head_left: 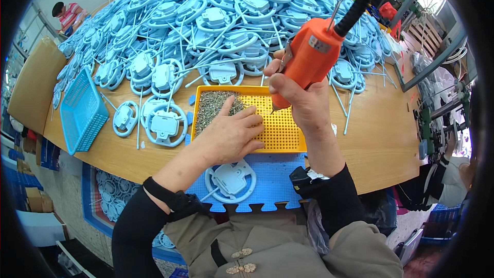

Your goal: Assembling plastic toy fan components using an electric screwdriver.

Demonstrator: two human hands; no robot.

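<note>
Screws (208, 107) lie heaped in the left part of a yellow perforated tray (288, 139), mid-frame on the table (373, 141). From the left of the frame, a blue basket (94, 126) comes first, then a few loose light-blue ring-shaped parts (165, 125) with a box-like centre. A large pile of similar parts (221, 18) fills the top of the frame. At the centre, the left hand (226, 136) reaches over the tray, fingers loosely spread at the screws; whether it pinches one, I cannot tell. Below it, one ring part (230, 179) lies on a blue mat (278, 177). Just right of centre, the right hand (309, 104) grips an orange electric screwdriver (313, 51), its tip pointing down over the tray.
</note>
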